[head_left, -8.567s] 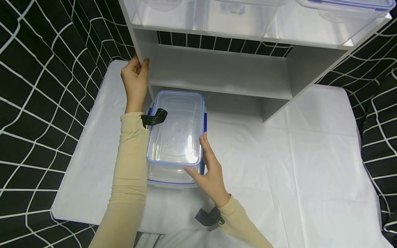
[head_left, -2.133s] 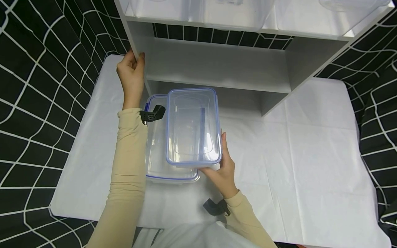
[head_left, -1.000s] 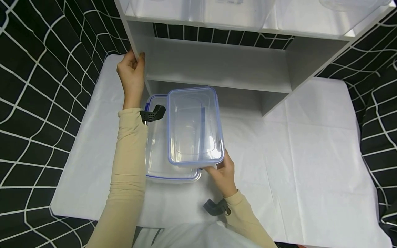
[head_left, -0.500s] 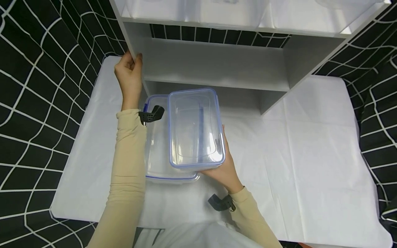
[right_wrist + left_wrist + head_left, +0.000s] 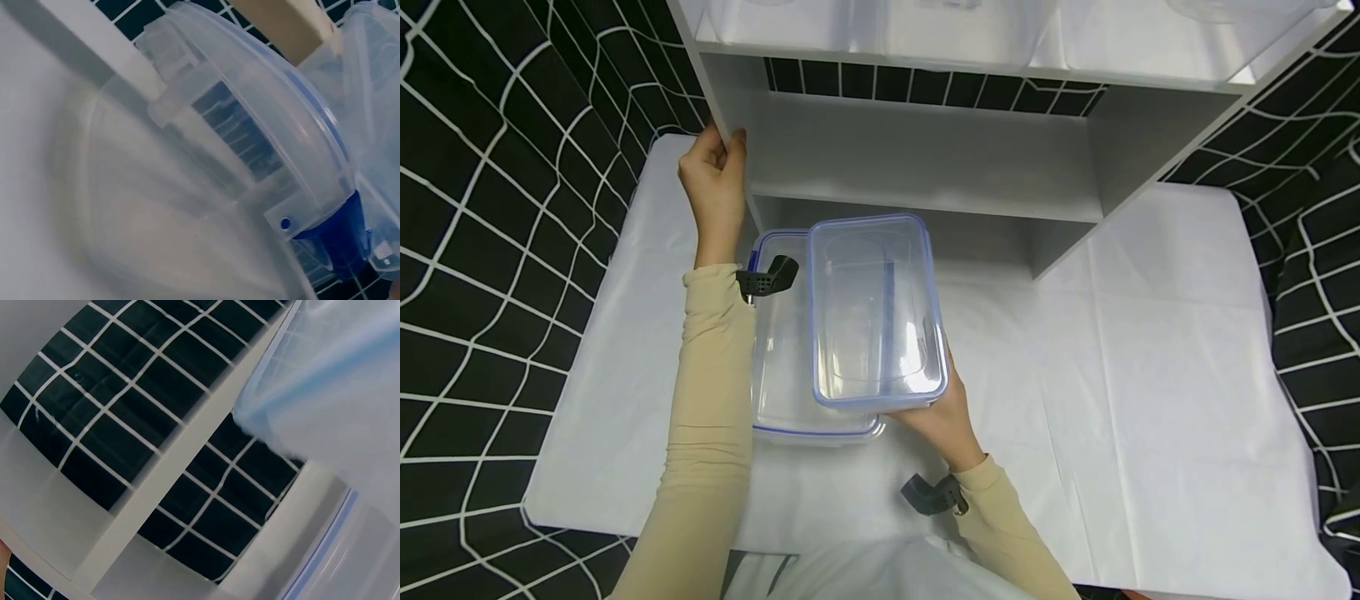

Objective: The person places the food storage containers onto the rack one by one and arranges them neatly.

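In the head view my left hand [image 5: 715, 187] grips the front edge of the white shelf unit's left side panel [image 5: 711, 100], thumb on the inner side. My right hand [image 5: 946, 417] holds a clear storage container [image 5: 876, 308] with a light-blue-rimmed lid by its near right corner; the fingers are partly hidden beneath and behind it. This container is slightly turned and overlaps a second clear container [image 5: 781, 358] with a blue seal, which sits on the white cloth. In the right wrist view a clear container with a dark blue latch [image 5: 337, 240] fills the middle.
The white shelf unit [image 5: 925, 158] stands at the back, with clear containers [image 5: 958, 33] on its upper level. White cloth [image 5: 1150, 400] covers the table. Black fabric with a white grid [image 5: 482, 275] hangs around. Dark wrist camera mounts [image 5: 932, 493] stick out from both sleeves.
Since the earliest frame, the upper container has moved right off its stacked position, turned slightly, and my right hand has shifted under its near corner. My left hand stays on the panel.
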`<state>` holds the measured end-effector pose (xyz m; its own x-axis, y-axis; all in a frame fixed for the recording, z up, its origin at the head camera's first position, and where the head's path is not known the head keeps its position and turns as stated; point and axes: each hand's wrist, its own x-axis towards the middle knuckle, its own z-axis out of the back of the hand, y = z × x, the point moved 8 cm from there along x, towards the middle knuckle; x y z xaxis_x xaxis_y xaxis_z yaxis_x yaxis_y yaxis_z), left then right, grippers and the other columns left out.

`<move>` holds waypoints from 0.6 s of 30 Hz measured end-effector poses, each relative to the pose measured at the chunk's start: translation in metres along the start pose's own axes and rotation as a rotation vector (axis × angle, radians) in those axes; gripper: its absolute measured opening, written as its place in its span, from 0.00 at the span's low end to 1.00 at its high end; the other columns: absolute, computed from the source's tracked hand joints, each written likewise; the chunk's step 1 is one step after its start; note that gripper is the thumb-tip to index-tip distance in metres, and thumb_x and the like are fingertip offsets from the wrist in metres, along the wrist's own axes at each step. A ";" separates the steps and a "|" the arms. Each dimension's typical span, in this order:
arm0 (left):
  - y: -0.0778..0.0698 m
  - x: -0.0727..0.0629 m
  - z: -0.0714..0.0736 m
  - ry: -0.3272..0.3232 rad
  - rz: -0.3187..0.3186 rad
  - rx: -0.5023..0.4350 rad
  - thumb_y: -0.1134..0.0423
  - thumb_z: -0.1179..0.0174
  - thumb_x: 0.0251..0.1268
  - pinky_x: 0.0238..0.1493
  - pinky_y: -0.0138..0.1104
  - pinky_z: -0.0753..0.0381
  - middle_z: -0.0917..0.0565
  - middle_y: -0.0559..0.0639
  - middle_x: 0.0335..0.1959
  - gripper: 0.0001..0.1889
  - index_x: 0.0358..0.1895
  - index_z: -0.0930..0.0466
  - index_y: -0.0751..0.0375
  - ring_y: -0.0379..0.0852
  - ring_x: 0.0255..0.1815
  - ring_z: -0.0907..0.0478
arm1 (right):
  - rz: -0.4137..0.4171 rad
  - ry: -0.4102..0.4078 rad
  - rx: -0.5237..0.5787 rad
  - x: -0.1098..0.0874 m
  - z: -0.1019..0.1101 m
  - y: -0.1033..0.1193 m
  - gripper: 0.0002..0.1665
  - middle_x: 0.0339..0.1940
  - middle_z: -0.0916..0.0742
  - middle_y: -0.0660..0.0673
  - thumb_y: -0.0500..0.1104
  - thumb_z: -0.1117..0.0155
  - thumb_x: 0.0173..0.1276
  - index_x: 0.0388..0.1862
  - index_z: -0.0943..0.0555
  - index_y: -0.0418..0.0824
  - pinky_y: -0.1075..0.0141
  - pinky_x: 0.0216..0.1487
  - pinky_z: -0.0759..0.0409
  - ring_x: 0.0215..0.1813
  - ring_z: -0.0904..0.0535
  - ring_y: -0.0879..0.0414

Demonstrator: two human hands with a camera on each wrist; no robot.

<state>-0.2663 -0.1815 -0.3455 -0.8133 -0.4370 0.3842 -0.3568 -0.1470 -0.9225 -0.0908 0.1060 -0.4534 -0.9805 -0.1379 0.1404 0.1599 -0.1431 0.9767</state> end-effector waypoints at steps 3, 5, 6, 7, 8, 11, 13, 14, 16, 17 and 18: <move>0.001 0.000 0.000 -0.001 0.002 0.013 0.73 0.46 0.66 0.47 0.30 0.22 0.17 0.65 0.46 0.12 0.49 0.22 0.77 0.53 0.46 0.19 | -0.065 -0.048 0.079 -0.006 0.005 -0.008 0.60 0.67 0.32 0.31 0.37 0.19 0.41 0.71 0.43 0.30 0.50 0.67 0.39 0.68 0.37 0.40; 0.001 0.000 0.001 -0.003 0.012 0.027 0.73 0.46 0.67 0.47 0.30 0.22 0.17 0.64 0.46 0.12 0.49 0.21 0.76 0.52 0.46 0.19 | -0.080 -0.087 0.151 -0.010 0.009 -0.012 0.60 0.66 0.31 0.29 0.45 0.18 0.41 0.68 0.41 0.26 0.51 0.67 0.39 0.67 0.36 0.41; 0.001 0.000 0.001 -0.003 0.014 0.033 0.73 0.46 0.67 0.47 0.30 0.22 0.17 0.64 0.46 0.12 0.50 0.21 0.76 0.51 0.46 0.19 | -0.074 -0.106 0.185 -0.011 0.011 -0.014 0.61 0.65 0.30 0.30 0.49 0.18 0.41 0.67 0.41 0.25 0.53 0.67 0.38 0.66 0.34 0.43; 0.002 0.000 0.001 -0.004 0.021 0.034 0.73 0.46 0.67 0.48 0.30 0.22 0.17 0.63 0.47 0.12 0.50 0.22 0.76 0.51 0.47 0.19 | -0.061 -0.124 0.210 -0.012 0.013 -0.014 0.62 0.64 0.29 0.31 0.53 0.19 0.41 0.66 0.41 0.24 0.56 0.67 0.37 0.66 0.34 0.46; 0.002 0.000 0.001 -0.005 0.029 0.033 0.73 0.46 0.67 0.48 0.30 0.23 0.18 0.64 0.47 0.12 0.50 0.22 0.76 0.51 0.48 0.19 | -0.042 -0.140 0.228 -0.013 0.015 -0.013 0.63 0.62 0.27 0.33 0.56 0.19 0.40 0.64 0.40 0.22 0.58 0.66 0.36 0.64 0.32 0.48; 0.001 0.000 0.000 -0.001 0.014 0.022 0.74 0.47 0.67 0.49 0.31 0.23 0.18 0.65 0.48 0.13 0.51 0.22 0.77 0.53 0.49 0.20 | 0.016 -0.187 0.255 -0.016 0.019 -0.010 0.63 0.58 0.23 0.42 0.59 0.21 0.40 0.62 0.39 0.21 0.65 0.62 0.32 0.60 0.28 0.55; 0.000 0.000 0.000 -0.003 0.002 0.011 0.74 0.47 0.67 0.48 0.31 0.23 0.18 0.65 0.47 0.13 0.50 0.22 0.77 0.54 0.48 0.20 | 0.058 -0.220 0.293 -0.018 0.020 -0.006 0.58 0.54 0.22 0.48 0.58 0.20 0.41 0.59 0.35 0.22 0.67 0.59 0.30 0.56 0.27 0.57; -0.001 0.000 0.000 -0.002 -0.007 0.007 0.74 0.47 0.66 0.48 0.31 0.22 0.18 0.65 0.47 0.12 0.50 0.22 0.78 0.54 0.48 0.20 | 0.080 -0.233 0.339 -0.017 0.020 -0.004 0.55 0.54 0.22 0.48 0.56 0.20 0.41 0.59 0.33 0.24 0.67 0.60 0.30 0.57 0.27 0.56; -0.001 0.000 0.000 -0.001 -0.014 0.004 0.74 0.46 0.66 0.48 0.31 0.22 0.18 0.65 0.47 0.12 0.50 0.22 0.77 0.54 0.47 0.19 | 0.125 -0.259 0.421 -0.016 0.021 0.001 0.50 0.52 0.21 0.47 0.53 0.19 0.41 0.58 0.31 0.30 0.66 0.59 0.28 0.55 0.26 0.56; -0.002 -0.001 0.000 -0.001 -0.014 0.006 0.74 0.46 0.66 0.47 0.30 0.22 0.18 0.65 0.46 0.12 0.49 0.22 0.77 0.53 0.47 0.19 | 0.155 -0.273 0.467 -0.016 0.021 0.005 0.49 0.53 0.21 0.46 0.51 0.19 0.41 0.59 0.30 0.32 0.64 0.60 0.29 0.56 0.26 0.54; -0.002 -0.001 0.000 -0.002 -0.015 0.008 0.74 0.46 0.66 0.47 0.31 0.22 0.17 0.64 0.46 0.12 0.49 0.21 0.77 0.52 0.47 0.19 | 0.183 -0.288 0.512 -0.015 0.022 0.008 0.48 0.53 0.21 0.45 0.50 0.18 0.41 0.59 0.30 0.34 0.63 0.62 0.30 0.56 0.26 0.53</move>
<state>-0.2651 -0.1807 -0.3439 -0.8069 -0.4362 0.3982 -0.3658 -0.1604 -0.9168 -0.0775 0.1285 -0.4441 -0.9454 0.1644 0.2814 0.3229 0.3565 0.8767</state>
